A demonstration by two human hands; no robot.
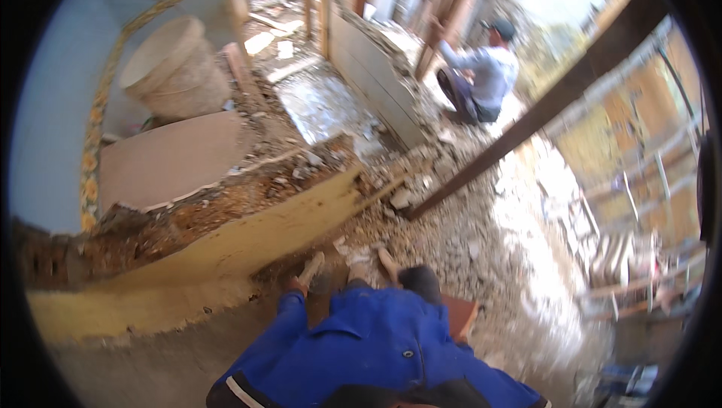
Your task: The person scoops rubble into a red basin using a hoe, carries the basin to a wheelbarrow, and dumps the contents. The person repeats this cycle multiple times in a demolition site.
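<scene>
From my blue sleeve, my left hand (298, 283) reaches down beside the low yellow wall (248, 254). A pale, elongated shape shows at its fingers; whether it is part of the hand or something held, I cannot tell. A flat reddish-brown panel (460, 313) juts out at the right of my blue jacket (376, 329). Only a sliver of my right hand (460, 339) shows by the panel's lower edge, its fingers hidden behind the jacket. My dark-trousered leg (421, 283) and a pale shoe (388, 263) are just ahead of me.
Broken rubble (451, 246) covers the ground ahead and right. A dark beam (541, 107) slants across the right side. Beyond it a person in a cap (489, 73) squats, one hand at an upright post. A large dusty bucket (177, 69) stands far left behind a brown board (169, 158).
</scene>
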